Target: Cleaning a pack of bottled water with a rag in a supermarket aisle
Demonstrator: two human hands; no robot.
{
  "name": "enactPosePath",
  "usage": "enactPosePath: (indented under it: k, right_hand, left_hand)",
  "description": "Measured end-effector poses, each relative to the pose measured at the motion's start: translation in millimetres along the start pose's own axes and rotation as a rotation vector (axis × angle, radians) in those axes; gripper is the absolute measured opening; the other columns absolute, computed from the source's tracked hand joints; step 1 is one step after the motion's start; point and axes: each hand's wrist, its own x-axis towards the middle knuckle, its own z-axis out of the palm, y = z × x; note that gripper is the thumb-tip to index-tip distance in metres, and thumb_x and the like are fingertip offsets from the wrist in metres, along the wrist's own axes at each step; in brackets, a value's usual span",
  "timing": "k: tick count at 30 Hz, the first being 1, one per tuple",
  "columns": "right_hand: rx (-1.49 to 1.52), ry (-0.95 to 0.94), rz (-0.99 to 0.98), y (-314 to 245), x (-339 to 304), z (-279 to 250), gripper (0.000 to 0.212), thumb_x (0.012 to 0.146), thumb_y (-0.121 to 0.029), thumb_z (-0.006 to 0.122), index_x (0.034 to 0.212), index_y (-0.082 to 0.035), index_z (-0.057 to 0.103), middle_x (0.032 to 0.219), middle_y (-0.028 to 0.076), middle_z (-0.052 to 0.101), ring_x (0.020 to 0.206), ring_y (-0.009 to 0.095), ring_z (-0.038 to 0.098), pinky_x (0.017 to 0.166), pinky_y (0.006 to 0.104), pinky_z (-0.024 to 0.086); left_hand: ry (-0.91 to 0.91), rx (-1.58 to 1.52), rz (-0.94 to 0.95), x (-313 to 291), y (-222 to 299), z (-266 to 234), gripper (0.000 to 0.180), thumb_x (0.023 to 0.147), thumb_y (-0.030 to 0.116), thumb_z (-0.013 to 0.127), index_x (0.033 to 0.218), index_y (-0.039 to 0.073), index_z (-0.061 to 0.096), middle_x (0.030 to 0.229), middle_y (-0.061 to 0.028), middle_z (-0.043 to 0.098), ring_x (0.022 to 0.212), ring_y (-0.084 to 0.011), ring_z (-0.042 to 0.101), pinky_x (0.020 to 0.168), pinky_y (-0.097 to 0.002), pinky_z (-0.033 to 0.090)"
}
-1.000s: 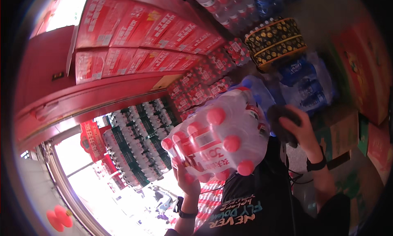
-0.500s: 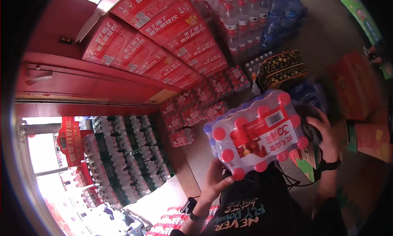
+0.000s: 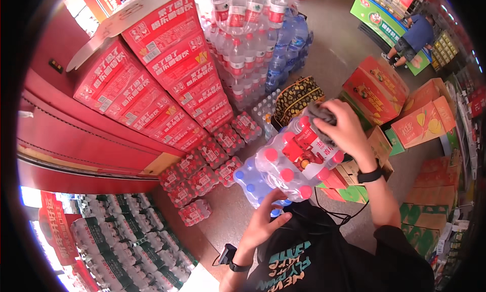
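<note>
A shrink-wrapped pack of bottles with red caps (image 3: pixel 287 175) and a red printed label lies tilted in front of me. It rests over a second wrapped pack, with blue caps (image 3: pixel 248 183), which shows below its left side. My right hand (image 3: pixel 345 130) is closed on a dark grey cloth (image 3: pixel 322 121), pressed against the far right end of the red-capped pack. My left hand (image 3: pixel 261 225) is beside the near left corner of the packs, its fingers stretched out and apart. Whether its fingertips touch the wrap I cannot tell.
A black-and-yellow patterned bag (image 3: pixel 299 100) stands just beyond the packs. Red cartons (image 3: pixel 172 54) are stacked at left, with small red bottle packs (image 3: pixel 202 179) on the floor below. Opened cartons (image 3: pixel 377 89) stand at right. A person in blue (image 3: pixel 419 31) is far off.
My right hand has moved with the cloth from the pack's right side onto its far right end. My left hand's fingers have loosened from the corner. The view has turned, showing more room at right.
</note>
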Motion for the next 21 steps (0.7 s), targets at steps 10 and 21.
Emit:
enactPosePath:
  k: [10, 21]
  right_hand:
    - [-0.045, -0.241, -0.295, -113, -56, 68, 0.043, 0.074, -0.022, 0.086, 0.11, -0.009, 0.065, 0.106, 0.01, 0.064, 0.096, 0.034, 0.065, 0.079, 0.0469, 0.056]
    - [0.192, 0.105, 0.083, 33, -33, -46, 0.032, 0.083, -0.014, 0.082, 0.109, 0.0, 0.068, 0.103, 0.013, 0.064, 0.099, 0.031, 0.066, 0.088, 0.0371, 0.052]
  left_hand:
    - [-0.04, -0.13, -0.117, -22, -12, -1, 0.067, 0.097, 0.014, 0.077, 0.156, 0.002, 0.045, 0.153, -0.0139, 0.053, 0.142, -0.0247, 0.05, 0.115, -0.0416, 0.041]
    - [0.159, 0.237, -0.038, -2, -13, 33, 0.077, 0.092, 0.017, 0.083, 0.155, 0.004, 0.039, 0.144, -0.0154, 0.055, 0.125, -0.029, 0.055, 0.105, -0.0426, 0.048]
